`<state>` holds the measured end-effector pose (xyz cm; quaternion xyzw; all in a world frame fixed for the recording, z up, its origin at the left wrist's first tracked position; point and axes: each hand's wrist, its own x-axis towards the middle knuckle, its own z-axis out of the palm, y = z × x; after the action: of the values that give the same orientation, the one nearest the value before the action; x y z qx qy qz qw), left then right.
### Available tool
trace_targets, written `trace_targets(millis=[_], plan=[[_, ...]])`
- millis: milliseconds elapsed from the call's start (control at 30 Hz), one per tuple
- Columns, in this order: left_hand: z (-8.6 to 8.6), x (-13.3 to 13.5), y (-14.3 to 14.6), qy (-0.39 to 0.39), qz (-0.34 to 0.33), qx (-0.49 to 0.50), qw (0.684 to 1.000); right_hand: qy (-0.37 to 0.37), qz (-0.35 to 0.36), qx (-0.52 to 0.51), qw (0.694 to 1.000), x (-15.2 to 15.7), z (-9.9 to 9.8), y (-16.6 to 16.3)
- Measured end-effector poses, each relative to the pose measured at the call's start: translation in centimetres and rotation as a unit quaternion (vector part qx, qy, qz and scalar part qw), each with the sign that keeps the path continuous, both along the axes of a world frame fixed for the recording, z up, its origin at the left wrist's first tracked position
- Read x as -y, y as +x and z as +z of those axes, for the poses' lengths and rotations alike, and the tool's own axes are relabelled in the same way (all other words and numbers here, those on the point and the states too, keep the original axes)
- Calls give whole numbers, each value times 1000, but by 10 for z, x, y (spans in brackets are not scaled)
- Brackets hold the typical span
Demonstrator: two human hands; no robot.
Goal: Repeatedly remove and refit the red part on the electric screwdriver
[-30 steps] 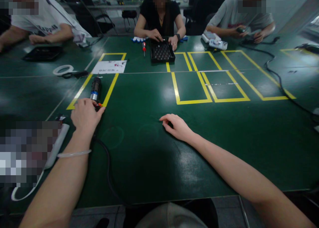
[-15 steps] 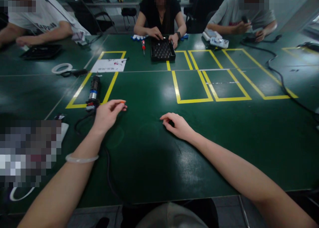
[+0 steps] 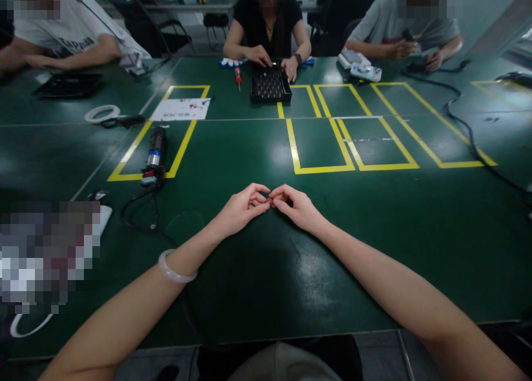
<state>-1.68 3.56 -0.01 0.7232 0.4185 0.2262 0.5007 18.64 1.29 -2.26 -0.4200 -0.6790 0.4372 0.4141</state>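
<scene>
My left hand (image 3: pixel 245 208) and my right hand (image 3: pixel 300 208) meet at the fingertips above the green table (image 3: pixel 249 270). Between them is a small orange piece (image 3: pixel 271 202), mostly covered by the fingers, so its kind does not show. Both hands are closed in a pinch on it, thumb against fingers. A pale bangle circles my left wrist. To the left of my hands lies a black and silver cylindrical device (image 3: pixel 155 153) with a blue band and a dark cable.
Yellow tape outlines (image 3: pixel 324 169) mark the table. A white sheet (image 3: pixel 180 110) and a white ring (image 3: pixel 102 113) lie at the far left. Across the table, a person handles a black tray (image 3: pixel 271 87) beside a red screwdriver (image 3: pixel 238 77). Other people sit on either side.
My left hand has moved right, away from the cylindrical device, bringing the orange piece to my right hand. My right hand has stayed nearly in place and now pinches the piece too.
</scene>
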Motion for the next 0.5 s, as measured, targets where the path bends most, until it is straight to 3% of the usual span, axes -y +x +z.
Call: trace_targets(millis=[100,200,267,333,500], plan=[[0,8,0,155,-23,-103,982,-7,16,5,1000,0,2,0],[1,16,1,310,-26,-192,931,-3,30,-2,1000,0,3,0],[0,19,2,369,-24,-215,904,5,30,-9,999,1,2,-1],[0,19,3,367,-24,-199,908,14,27,-13,999,1,2,0],[-1,12,-1,201,-3,-63,978,42,17,-9,999,1,1,0]])
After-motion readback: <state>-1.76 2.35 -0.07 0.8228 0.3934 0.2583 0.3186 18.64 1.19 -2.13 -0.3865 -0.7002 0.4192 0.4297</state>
